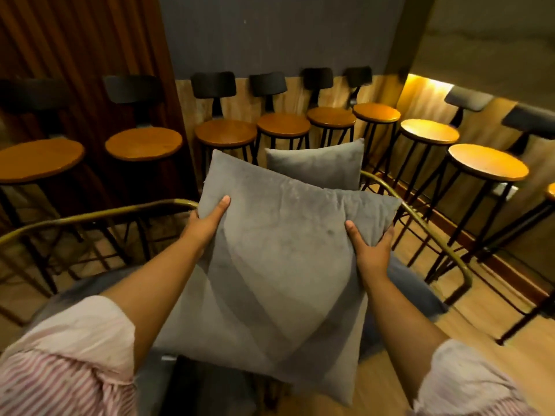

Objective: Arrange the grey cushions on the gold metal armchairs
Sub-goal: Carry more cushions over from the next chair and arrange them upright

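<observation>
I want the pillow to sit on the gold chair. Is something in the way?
Nothing visible blocks it. Both hands, left hand and right hand, hold the grey cushion above the gold armchair. Another cushion already leans at the back.

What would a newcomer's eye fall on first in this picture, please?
First, the big grey cushion in the middle, held up by its sides in the left hand and the right hand. Behind it, a second cushion stands upright against the back of the gold armchair. Beyond, a row of round wooden stools lines the wall.
</observation>
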